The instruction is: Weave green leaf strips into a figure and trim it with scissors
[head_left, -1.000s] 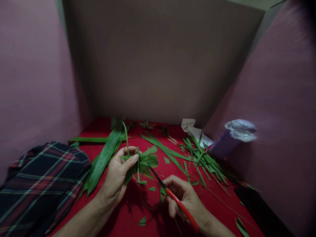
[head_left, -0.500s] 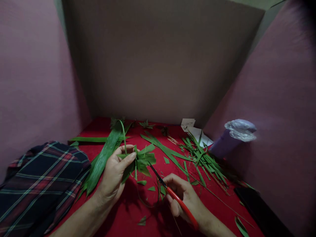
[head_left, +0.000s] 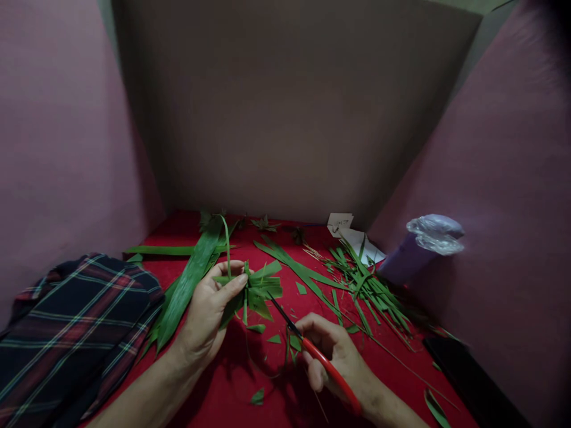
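Note:
My left hand (head_left: 207, 315) is closed around a folded bundle of green leaf strips (head_left: 259, 288), held just above the red tabletop (head_left: 232, 386). Thumb and fingers pinch its left side, and one thin strip curls up from the grip. My right hand (head_left: 332, 351) grips red-handled scissors (head_left: 319, 359). Their dark blades point up and left, with the tips touching the lower right edge of the bundle. Small cut leaf bits (head_left: 274, 339) lie under and between the hands.
A plaid cloth (head_left: 66, 333) covers the left side. Long whole leaves (head_left: 187, 282) lie behind my left hand, and a heap of cut strips (head_left: 366, 285) lies at right. A purple plastic-capped container (head_left: 419, 246), white paper (head_left: 341, 224) and a dark flat object (head_left: 468, 380) sit at right. Walls enclose three sides.
The leaf bundle and my left hand drifted slightly left and up. The scissors stay at the bundle's lower right edge. A cut leaf piece at the front shifted a little.

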The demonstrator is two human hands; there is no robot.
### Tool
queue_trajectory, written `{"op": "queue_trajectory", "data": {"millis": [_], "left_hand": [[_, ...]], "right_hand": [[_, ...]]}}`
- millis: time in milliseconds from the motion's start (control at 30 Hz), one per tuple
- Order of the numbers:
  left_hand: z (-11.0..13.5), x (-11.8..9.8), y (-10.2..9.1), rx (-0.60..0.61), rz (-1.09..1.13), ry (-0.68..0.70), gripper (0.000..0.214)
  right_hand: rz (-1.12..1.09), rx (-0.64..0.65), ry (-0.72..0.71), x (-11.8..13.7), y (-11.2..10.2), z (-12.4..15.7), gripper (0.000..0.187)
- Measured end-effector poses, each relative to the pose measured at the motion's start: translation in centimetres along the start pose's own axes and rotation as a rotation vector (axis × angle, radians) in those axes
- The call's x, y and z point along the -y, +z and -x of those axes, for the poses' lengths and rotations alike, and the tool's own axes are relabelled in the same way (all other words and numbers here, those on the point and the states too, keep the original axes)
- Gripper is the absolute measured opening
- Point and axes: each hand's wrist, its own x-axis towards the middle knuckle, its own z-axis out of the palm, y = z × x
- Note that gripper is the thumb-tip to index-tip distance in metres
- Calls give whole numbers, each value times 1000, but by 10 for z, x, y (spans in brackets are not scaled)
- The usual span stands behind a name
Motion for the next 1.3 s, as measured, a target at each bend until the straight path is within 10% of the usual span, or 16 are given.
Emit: {"op": "queue_trajectory", "data": {"millis": [433,1067,1300], "left_hand": [[1,-1,0,5,-9,22,30],[0,-1,1,-14,7,35,32],[1,0,1,-9,-1,29,33]], "right_hand": [[-22,6,13,3,4,1,57],[118,11,42,13,9,6,34],[92,30,0,12,8,5,61]]}}
